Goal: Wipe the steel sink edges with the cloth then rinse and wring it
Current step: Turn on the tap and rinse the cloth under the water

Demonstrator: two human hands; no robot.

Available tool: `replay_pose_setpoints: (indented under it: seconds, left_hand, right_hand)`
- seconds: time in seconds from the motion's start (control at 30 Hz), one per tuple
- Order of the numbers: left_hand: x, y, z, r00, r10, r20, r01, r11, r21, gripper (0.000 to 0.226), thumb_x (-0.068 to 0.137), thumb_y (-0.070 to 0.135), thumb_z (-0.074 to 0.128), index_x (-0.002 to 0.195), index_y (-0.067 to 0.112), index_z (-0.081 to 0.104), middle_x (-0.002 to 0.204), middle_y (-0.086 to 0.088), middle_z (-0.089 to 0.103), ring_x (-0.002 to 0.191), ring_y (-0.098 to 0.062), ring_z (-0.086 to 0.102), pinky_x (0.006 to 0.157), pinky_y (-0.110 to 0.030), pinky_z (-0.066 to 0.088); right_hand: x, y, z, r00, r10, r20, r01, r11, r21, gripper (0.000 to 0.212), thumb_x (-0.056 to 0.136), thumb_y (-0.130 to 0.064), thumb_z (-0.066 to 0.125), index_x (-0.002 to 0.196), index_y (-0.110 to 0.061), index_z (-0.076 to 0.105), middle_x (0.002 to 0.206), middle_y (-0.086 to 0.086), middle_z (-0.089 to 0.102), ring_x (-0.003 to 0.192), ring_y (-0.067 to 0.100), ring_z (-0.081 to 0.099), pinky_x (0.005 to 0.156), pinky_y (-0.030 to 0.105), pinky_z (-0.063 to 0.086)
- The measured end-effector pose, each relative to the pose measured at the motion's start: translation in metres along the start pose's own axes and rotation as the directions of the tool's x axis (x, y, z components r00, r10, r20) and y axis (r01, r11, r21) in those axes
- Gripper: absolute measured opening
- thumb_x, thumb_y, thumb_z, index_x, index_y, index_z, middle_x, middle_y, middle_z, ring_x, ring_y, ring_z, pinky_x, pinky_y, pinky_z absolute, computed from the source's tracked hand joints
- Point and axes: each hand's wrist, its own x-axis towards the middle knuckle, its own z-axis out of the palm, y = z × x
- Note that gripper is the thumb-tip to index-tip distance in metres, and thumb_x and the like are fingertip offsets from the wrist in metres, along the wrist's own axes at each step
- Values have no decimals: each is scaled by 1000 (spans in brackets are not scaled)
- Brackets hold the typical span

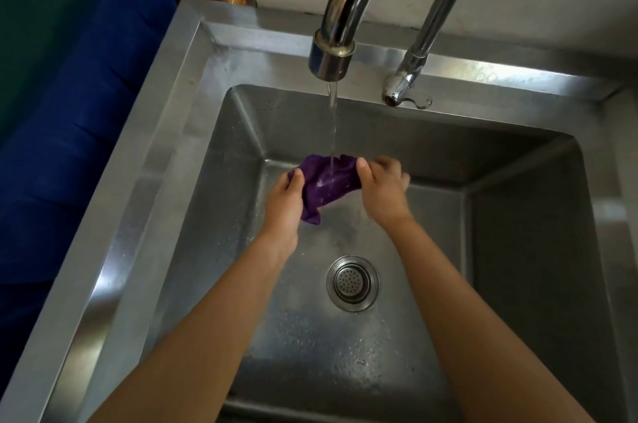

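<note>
A purple cloth [324, 182] is stretched between both hands low inside the steel sink [165, 132]. My left hand [284, 203] grips its left end and my right hand [381, 188] grips its right end. A thin stream of water [332, 125] falls from the curved chrome tap [331, 53] straight onto the middle of the cloth. One corner of the cloth hangs down below my left hand.
A second, thinner chrome tap [411, 77] stands on the back rim to the right. The round strainer drain [353, 282] sits in the wet basin floor between my forearms. A dark blue surface [69, 132] lies left of the sink, and a pale wall rises behind it.
</note>
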Motion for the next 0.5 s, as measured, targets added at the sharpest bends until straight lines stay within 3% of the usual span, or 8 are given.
replay_pose_setpoints:
  seconds: [0.07,0.13,0.2,0.27,0.4,0.5]
  left_hand:
    - [4,-1,-5,999,-30,-14,28,997,-78,18,98,26,43,87,23,56,86,-1,64,78,-18,61,78,-37,51]
    - [8,-5,-10,998,-55,-16,52,989,-136,17,98,27,42,90,24,57,88,0,64,79,-17,61,81,-37,52]
    - [13,-9,-13,995,-103,6,102,977,-190,16,99,25,42,95,21,56,91,-1,64,83,-17,62,80,-38,53]
    - [19,-17,-18,987,-159,31,162,962,-220,15,99,23,41,101,18,54,94,-2,64,84,-17,62,72,-35,53]
    - [26,-32,-26,973,-224,60,231,959,-163,22,96,12,43,116,16,51,97,-3,64,79,-17,63,62,-31,51]
    - [36,-45,-30,977,-210,35,213,968,-131,42,91,2,40,128,21,48,105,-4,62,80,-16,62,70,-35,53]
  right_hand:
    - [-3,9,2,994,7,-105,-5,1000,15,42,99,-39,33,118,-14,61,126,6,38,114,26,42,103,39,33]
    - [-5,14,5,992,80,-95,-50,957,286,40,100,-36,32,118,-12,58,114,11,50,94,27,60,91,39,50]
    - [-6,13,9,986,159,37,-150,784,602,37,101,-32,32,116,-7,55,106,15,60,85,25,66,76,38,58]
    - [-7,12,12,976,158,147,-214,603,769,34,101,-28,31,109,-6,55,101,14,61,90,25,64,79,38,58]
    - [2,19,30,951,160,264,-302,308,902,33,101,-26,30,90,-13,59,89,7,61,86,23,58,82,39,48]
    - [10,29,44,931,128,343,-363,200,910,34,101,-35,30,92,-15,57,98,8,62,97,22,58,83,35,47]
